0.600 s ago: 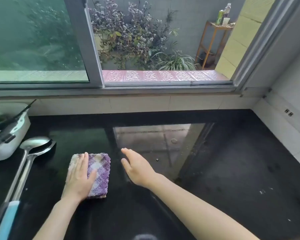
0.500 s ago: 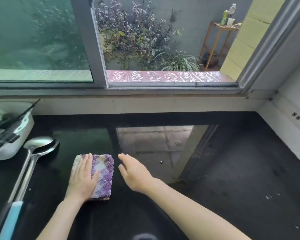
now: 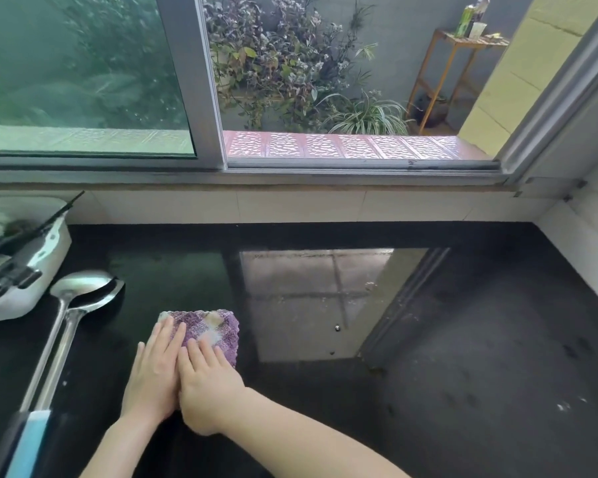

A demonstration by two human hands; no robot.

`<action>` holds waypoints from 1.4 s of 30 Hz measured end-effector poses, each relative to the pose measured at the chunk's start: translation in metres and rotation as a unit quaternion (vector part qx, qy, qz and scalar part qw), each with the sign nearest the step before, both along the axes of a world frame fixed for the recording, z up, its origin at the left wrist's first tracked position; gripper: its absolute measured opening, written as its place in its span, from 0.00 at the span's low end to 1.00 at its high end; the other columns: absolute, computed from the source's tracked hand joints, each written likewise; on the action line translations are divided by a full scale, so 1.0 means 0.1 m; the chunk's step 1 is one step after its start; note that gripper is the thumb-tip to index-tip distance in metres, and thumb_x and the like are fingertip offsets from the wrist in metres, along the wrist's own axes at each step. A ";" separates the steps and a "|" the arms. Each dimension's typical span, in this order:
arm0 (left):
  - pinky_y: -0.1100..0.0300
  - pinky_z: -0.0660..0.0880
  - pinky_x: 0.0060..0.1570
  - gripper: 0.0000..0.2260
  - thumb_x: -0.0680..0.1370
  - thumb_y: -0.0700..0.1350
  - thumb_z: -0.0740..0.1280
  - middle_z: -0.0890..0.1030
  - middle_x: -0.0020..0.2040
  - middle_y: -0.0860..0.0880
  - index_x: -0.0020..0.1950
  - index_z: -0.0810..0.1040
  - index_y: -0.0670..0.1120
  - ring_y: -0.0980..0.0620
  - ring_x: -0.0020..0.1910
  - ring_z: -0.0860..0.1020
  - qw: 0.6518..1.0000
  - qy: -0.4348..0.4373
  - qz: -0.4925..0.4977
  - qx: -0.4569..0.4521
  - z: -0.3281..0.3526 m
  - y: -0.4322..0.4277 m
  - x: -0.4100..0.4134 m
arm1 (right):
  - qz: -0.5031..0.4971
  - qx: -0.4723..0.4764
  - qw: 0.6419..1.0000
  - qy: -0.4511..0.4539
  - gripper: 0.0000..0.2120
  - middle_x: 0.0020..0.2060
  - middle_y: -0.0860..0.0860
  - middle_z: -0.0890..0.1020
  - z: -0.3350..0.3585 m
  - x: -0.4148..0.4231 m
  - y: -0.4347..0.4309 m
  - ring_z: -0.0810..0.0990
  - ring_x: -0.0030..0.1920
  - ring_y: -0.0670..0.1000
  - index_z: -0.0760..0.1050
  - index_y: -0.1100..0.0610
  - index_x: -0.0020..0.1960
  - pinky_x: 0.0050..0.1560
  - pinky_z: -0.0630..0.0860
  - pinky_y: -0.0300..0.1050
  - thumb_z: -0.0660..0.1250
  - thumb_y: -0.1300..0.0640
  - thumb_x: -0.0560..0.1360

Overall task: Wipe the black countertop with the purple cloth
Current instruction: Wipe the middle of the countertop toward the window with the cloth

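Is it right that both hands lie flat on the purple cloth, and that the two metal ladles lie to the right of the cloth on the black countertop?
Not quite. The head view shows the metal ladles to the left of the purple cloth, not the right. The rest holds: the left hand and right hand lie flat on the cloth, on the black countertop.

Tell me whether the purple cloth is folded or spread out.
Folded: the purple cloth is a small thick rectangular pad, under the left hand and right hand.
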State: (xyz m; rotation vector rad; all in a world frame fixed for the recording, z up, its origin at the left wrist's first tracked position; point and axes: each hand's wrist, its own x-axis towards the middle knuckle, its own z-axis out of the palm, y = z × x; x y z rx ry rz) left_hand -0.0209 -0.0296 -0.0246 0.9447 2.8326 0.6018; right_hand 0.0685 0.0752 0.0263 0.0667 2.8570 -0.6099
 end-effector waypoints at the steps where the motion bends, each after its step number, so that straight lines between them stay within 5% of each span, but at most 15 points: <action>1: 0.41 0.53 0.71 0.27 0.76 0.36 0.65 0.54 0.76 0.45 0.74 0.62 0.41 0.49 0.75 0.51 1.000 -0.001 -0.003 -0.009 -0.01 0.00 -0.01 | 0.011 0.007 1.000 -0.017 0.36 0.76 0.59 0.43 -0.01 -0.01 0.00 0.39 0.75 0.58 0.39 0.64 0.75 0.73 0.41 0.53 0.58 0.59 0.77; 18: 0.49 0.47 0.73 0.30 0.79 0.43 0.60 0.44 0.77 0.45 0.77 0.48 0.43 0.48 0.76 0.41 0.995 0.009 0.015 -0.094 0.10 0.28 0.47 | 0.040 0.051 0.998 0.010 0.36 0.77 0.54 0.42 -0.13 0.44 0.30 0.38 0.75 0.53 0.37 0.61 0.76 0.73 0.39 0.49 0.58 0.56 0.78; 21: 0.39 0.57 0.70 0.30 0.75 0.41 0.65 0.52 0.76 0.42 0.75 0.57 0.39 0.43 0.75 0.51 0.995 0.033 -0.001 -0.097 0.04 0.38 0.68 | 0.039 0.036 0.998 0.033 0.35 0.77 0.54 0.42 -0.13 0.72 0.45 0.38 0.75 0.52 0.38 0.61 0.76 0.73 0.37 0.47 0.56 0.56 0.79; 26: 0.31 0.66 0.57 0.25 0.75 0.46 0.52 0.69 0.70 0.39 0.70 0.69 0.39 0.42 0.70 0.61 0.992 0.078 -0.004 -0.101 -0.05 0.64 1.15 | 0.014 -0.008 0.998 0.065 0.35 0.76 0.56 0.49 -0.18 1.25 0.72 0.43 0.76 0.54 0.46 0.62 0.76 0.71 0.32 0.47 0.39 0.49 0.72; 28: 0.34 0.63 0.60 0.25 0.75 0.46 0.52 0.70 0.70 0.39 0.69 0.70 0.39 0.42 0.70 0.61 0.992 0.084 -0.002 -0.092 -0.04 0.77 1.35 | -0.001 -0.001 0.998 0.055 0.35 0.76 0.55 0.54 -0.21 1.43 0.82 0.48 0.76 0.54 0.52 0.62 0.76 0.72 0.37 0.50 0.41 0.50 0.71; 31: 0.37 0.55 0.62 0.25 0.74 0.46 0.52 0.70 0.69 0.38 0.69 0.69 0.37 0.41 0.70 0.61 0.992 0.083 -0.026 -0.086 -0.01 0.93 1.60 | -0.016 0.022 0.999 0.042 0.29 0.68 0.51 0.72 -0.28 1.69 0.94 0.67 0.69 0.50 0.70 0.57 0.69 0.68 0.64 0.47 0.52 0.49 0.71; 36: 0.43 0.41 0.70 0.26 0.74 0.47 0.53 0.66 0.72 0.40 0.71 0.61 0.41 0.48 0.76 0.45 0.994 0.075 -0.028 -0.076 0.00 1.07 1.99 | -0.012 0.062 0.996 0.069 0.29 0.66 0.49 0.74 -0.31 2.09 1.10 0.70 0.67 0.49 0.72 0.55 0.68 0.66 0.67 0.44 0.56 0.48 0.69; 42: 0.41 0.41 0.70 0.27 0.76 0.47 0.52 0.48 0.77 0.44 0.74 0.57 0.40 0.47 0.76 0.46 0.991 0.124 -0.027 -0.052 -0.13 1.05 2.35 | -0.035 0.045 0.992 0.114 0.28 0.65 0.52 0.75 -0.35 2.43 1.09 0.72 0.66 0.52 0.74 0.57 0.66 0.68 0.62 0.45 0.58 0.52 0.67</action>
